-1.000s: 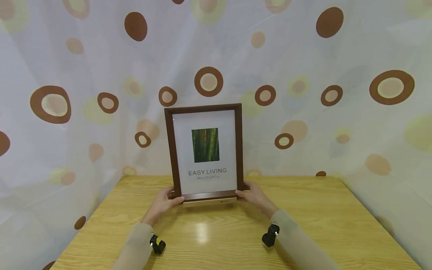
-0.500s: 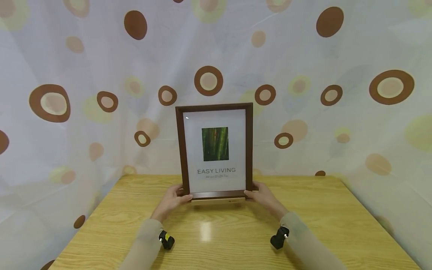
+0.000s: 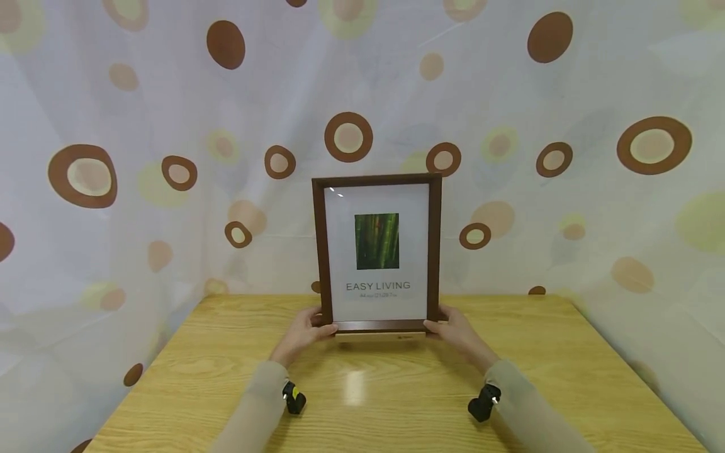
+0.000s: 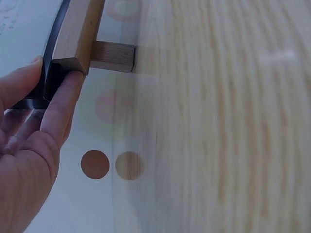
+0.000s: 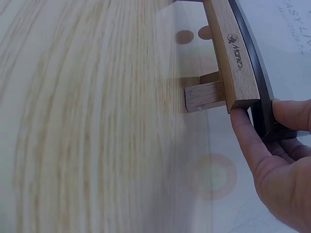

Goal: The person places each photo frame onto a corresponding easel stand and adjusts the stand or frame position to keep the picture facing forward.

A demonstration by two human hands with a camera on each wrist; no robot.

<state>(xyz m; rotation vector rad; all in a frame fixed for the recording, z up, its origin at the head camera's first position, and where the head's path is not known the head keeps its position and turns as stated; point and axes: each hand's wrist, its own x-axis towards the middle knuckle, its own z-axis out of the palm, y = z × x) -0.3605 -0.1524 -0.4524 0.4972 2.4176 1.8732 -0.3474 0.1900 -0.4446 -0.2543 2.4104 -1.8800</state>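
A brown picture frame [image 3: 434, 251] stands nearly upright in the head view, with a bamboo picture and the words EASY LIVING inside. Its bottom edge rests on the pale wooden ledge [image 5: 238, 63] of a small stand, which bears a printed logo. Short wooden feet [image 4: 112, 56] reach from the ledge toward the table; whether they touch it I cannot tell. My left hand [image 3: 303, 332] grips the lower left corner, thumb on the front, a finger against the ledge's end. At the lower right corner, my right hand [image 3: 459, 333] holds on the same way. The stand's back is hidden.
A light wood-grained table [image 3: 226, 352] spreads beneath both arms. Behind it and along its sides hangs a white sheet [image 3: 510, 82] with brown, peach and yellow-green spots. Small black devices [image 3: 294, 397] are strapped to both wrists.
Picture frame and ledge have shifted steadily to the right together, with both hands keeping their grip on the lower corners. The frame stays about equally upright.
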